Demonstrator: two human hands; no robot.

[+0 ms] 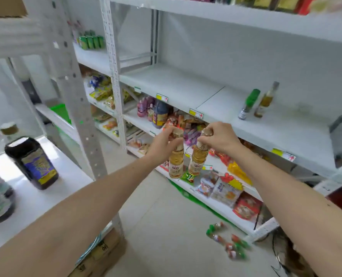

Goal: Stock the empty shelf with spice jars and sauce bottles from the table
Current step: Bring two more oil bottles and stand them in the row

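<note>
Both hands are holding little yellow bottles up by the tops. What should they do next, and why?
Probably lift both bottles up and forward onto the shelf. The left hand and right hand each grip a yellow bottle by its cap, below the shelf edge, and only two small bottles stand there, with bare space beside them.

The two bottles [176,156] [199,154] were amber with gold caps. The shelf [276,132] was white. The big bottle [33,162] was dark with a blue-and-yellow label.

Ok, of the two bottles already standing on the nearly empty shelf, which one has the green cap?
The left bottle, shorter, with the tall green cap. The bottle beside it on the right is taller, holds yellowish liquid and has a pale, silvery cap.
</note>
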